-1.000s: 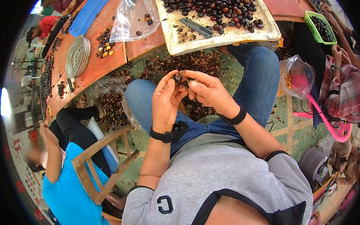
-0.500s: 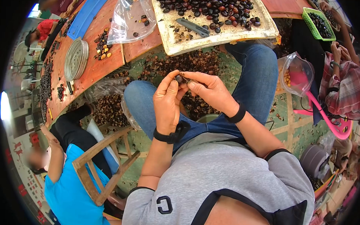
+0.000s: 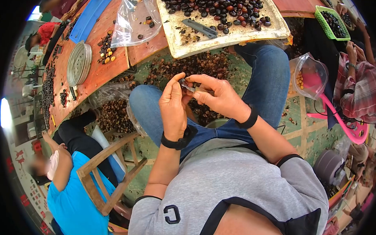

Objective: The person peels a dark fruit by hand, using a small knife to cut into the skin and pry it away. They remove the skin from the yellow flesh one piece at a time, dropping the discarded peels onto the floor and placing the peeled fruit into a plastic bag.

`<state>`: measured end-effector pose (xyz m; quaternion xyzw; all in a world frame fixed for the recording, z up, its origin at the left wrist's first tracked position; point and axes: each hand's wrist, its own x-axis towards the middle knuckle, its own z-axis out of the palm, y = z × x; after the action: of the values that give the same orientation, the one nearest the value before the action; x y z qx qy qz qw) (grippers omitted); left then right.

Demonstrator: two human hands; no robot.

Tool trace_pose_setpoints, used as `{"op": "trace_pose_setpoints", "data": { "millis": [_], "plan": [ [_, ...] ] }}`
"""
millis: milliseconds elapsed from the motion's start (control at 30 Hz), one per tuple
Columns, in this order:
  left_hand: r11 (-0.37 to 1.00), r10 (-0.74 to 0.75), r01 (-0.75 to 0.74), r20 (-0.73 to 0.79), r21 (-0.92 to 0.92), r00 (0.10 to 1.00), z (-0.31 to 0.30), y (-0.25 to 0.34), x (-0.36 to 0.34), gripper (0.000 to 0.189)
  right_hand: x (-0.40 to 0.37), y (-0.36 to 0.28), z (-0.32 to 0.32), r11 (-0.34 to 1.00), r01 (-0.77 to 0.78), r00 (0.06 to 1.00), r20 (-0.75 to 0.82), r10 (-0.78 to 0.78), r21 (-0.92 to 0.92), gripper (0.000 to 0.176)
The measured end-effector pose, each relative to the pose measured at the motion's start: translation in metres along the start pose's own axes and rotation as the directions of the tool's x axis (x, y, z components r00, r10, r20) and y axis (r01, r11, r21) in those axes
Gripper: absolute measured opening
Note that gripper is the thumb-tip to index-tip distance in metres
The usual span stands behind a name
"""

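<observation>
My left hand (image 3: 173,111) is closed, pinching a small dark brown nut (image 3: 182,81) between thumb and fingertips above my lap. Close against the nut, my right hand (image 3: 224,98) grips a small knife (image 3: 190,89) whose short blade points left toward it. The handle is mostly hidden by my fingers. Beyond my hands lies a worn white tray (image 3: 184,49) with a pile of dark nuts (image 3: 218,6) and a grey box cutter (image 3: 199,28) on it.
Peel scraps (image 3: 190,63) litter the floor below. On the wooden table (image 3: 122,53) are a clear plastic bag (image 3: 135,22), a metal strainer (image 3: 79,64) and a blue tray (image 3: 92,14). A pink-handled scoop (image 3: 337,110) and a person in plaid (image 3: 365,90) are right; a person in blue (image 3: 79,196) sits left.
My right fingers have shifted, and the blade now shows against the nut. The nut has turned slightly in my left fingers. The person in blue has lowered an arm.
</observation>
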<state>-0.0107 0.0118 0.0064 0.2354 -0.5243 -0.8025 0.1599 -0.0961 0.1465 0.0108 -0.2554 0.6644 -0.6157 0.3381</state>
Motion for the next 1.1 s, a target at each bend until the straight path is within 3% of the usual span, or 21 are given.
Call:
{"op": "trace_pose_setpoints", "data": {
  "millis": [33, 100, 333, 400, 533, 600, 633, 700, 833, 900, 933, 1000, 1033, 1100],
  "plan": [
    [1.0, -0.008, 0.008, 0.005, -0.018, 1.0, 0.0, -0.001, 0.0, 0.033, 0.0, 0.001, 0.003, 1.0, 0.0, 1.0, -0.001, 0.0, 0.0, 0.037],
    [1.0, -0.01, 0.01, 0.0, -0.024, 1.0, 0.001, -0.001, 0.0, 0.033, 0.001, 0.007, 0.009, 0.977, 0.197, 0.97, -0.127, -0.206, -0.084, 0.036],
    [1.0, -0.018, 0.018, -0.017, -0.019, 1.0, 0.002, -0.003, -0.001, 0.034, 0.006, 0.019, 0.012, 0.989, 0.149, 0.977, -0.152, -0.15, -0.017, 0.036],
    [0.998, -0.014, 0.013, -0.016, -0.053, 1.0, 0.0, 0.001, 0.002, 0.034, 0.008, 0.021, 0.012, 0.951, 0.066, 0.995, -0.086, -0.042, 0.303, 0.038],
    [0.997, -0.034, 0.034, 0.006, -0.073, 0.999, -0.003, 0.004, 0.004, 0.035, 0.006, 0.012, 0.005, 0.944, 0.015, 1.0, 0.005, -0.018, 0.328, 0.04],
    [0.997, -0.048, 0.048, -0.005, -0.065, 0.999, -0.002, 0.004, 0.003, 0.034, 0.005, 0.005, 0.002, 0.994, 0.09, 0.996, -0.017, -0.089, 0.061, 0.04],
    [0.996, -0.06, 0.059, -0.017, -0.06, 0.998, -0.001, 0.004, 0.002, 0.034, 0.006, 0.001, 0.0, 0.994, 0.089, 0.996, -0.021, -0.088, 0.061, 0.04],
    [0.997, -0.063, 0.063, -0.008, -0.04, 0.998, -0.002, 0.002, 0.002, 0.034, 0.006, -0.003, -0.005, 0.988, 0.091, 0.996, 0.028, -0.088, -0.124, 0.039],
    [0.999, -0.042, 0.042, 0.024, 0.009, 0.999, 0.002, 0.0, -0.001, 0.035, 0.008, 0.006, 0.002, 0.991, 0.09, 0.996, -0.014, -0.091, -0.098, 0.035],
    [0.998, -0.054, 0.054, -0.006, 0.013, 0.999, 0.005, -0.003, -0.002, 0.035, 0.013, 0.02, 0.01, 0.983, 0.128, 0.986, -0.128, -0.111, 0.133, 0.03],
    [0.998, -0.064, 0.064, -0.038, 0.017, 0.997, 0.006, -0.004, -0.001, 0.035, 0.012, 0.021, 0.01, 0.983, 0.127, 0.985, -0.132, -0.11, 0.134, 0.03],
    [0.998, -0.054, 0.054, -0.004, -0.031, 0.999, 0.0, -0.006, 0.0, 0.035, 0.009, 0.02, 0.012, 0.931, 0.062, 0.994, -0.101, -0.027, 0.36, 0.029],
    [0.996, -0.04, 0.042, 0.026, -0.081, 0.999, -0.002, -0.006, 0.0, 0.034, 0.007, 0.017, 0.01, 0.93, 0.061, 0.994, -0.102, -0.026, 0.361, 0.029],
    [0.995, -0.051, 0.052, 0.011, -0.089, 0.999, -0.002, -0.003, 0.0, 0.034, 0.002, 0.012, 0.003, 0.736, -0.148, 0.98, 0.0, 0.197, 0.66, 0.03]
  ]
}}
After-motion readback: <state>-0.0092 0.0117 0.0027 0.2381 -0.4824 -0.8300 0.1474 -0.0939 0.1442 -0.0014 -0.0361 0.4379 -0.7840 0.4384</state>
